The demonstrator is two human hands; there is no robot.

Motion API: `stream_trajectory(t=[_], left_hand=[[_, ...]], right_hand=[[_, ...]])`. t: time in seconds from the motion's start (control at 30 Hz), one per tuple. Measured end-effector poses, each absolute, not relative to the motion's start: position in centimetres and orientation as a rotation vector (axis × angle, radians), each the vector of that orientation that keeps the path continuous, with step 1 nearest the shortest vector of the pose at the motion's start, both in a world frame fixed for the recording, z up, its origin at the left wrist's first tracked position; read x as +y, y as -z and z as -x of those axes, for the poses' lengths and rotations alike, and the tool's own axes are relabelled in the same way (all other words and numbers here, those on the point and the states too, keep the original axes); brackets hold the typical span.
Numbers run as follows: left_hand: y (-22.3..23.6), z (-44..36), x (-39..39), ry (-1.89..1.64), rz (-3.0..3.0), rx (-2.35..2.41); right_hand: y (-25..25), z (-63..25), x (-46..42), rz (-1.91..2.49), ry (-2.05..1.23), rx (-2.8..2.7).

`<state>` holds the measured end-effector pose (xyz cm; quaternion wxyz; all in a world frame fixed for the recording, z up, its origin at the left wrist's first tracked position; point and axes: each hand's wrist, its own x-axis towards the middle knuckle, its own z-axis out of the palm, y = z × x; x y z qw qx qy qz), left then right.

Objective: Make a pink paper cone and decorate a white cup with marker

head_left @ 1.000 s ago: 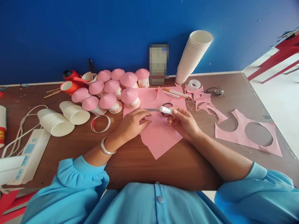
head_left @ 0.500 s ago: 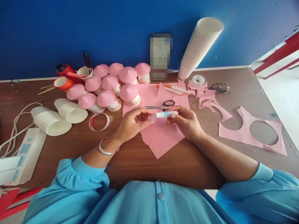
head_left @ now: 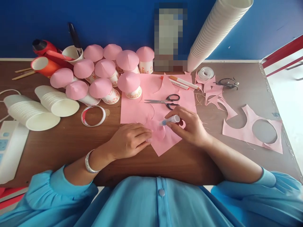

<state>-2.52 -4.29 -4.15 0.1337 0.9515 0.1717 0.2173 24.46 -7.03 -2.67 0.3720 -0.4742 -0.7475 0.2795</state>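
Note:
My right hand grips a small white-and-blue glue stick. It is tilted, its lower end pointing down and left at a pink paper piece with a rounded edge. Closed fingers of my left hand press on the left edge of this piece; what lies under the fingertips is partly hidden. Beneath both hands is a larger pink paper sheet. Black-handled scissors rest on the sheet, just beyond my right fingers.
Several paper cups with pink cone tops stand at back left. Nested cups lie left, by a tape ring and power strip. A tall cup stack, markers, tape roll and paper scraps are behind and right.
The glue stick, level between both hands before, now tilts down over the paper in my right hand. My left hand has moved down and left onto the pink piece. The view has shifted.

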Motion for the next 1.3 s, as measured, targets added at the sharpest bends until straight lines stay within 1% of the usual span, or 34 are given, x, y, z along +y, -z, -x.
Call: stream_trajectory(t=[0.2, 0.43, 0.67, 0.83, 0.93, 1.07, 1.2, 1.3], left_hand=[[4.5, 2.6, -4.2, -0.635, -2.829, 0.474], [4.8, 2.7, -4.4, -0.594, -2.825, 0.498], [4.8, 2.5, -4.4, -0.587, -2.792, 0.518], [4.9, 2.7, -4.5, -0.478, -2.742, 0.546], [4.9, 2.8, -4.5, -0.446, -2.73, 0.55], [4.8, 2.7, -4.5, -0.483, -2.743, 0.549], [4.7, 2.5, -4.5, -0.541, -2.749, 0.542], [4.7, 2.5, -4.5, -0.545, -2.749, 0.544]], right_hand=[[3.4, -23.1, -7.3, 1.114, -0.511, -2.227], [3.3, -22.8, -7.4, 1.174, -0.361, -2.373], [3.0, -23.4, -7.0, 1.219, -0.206, -2.402], [1.8, -23.9, -7.2, 1.319, -0.093, -2.19], [1.5, -23.5, -7.6, 1.303, -0.173, -2.15], [2.5, -22.5, -7.8, 1.205, -0.323, -2.263], [3.4, -22.5, -7.4, 1.23, -0.301, -2.346], [3.0, -23.1, -7.2, 1.287, -0.26, -2.327]])
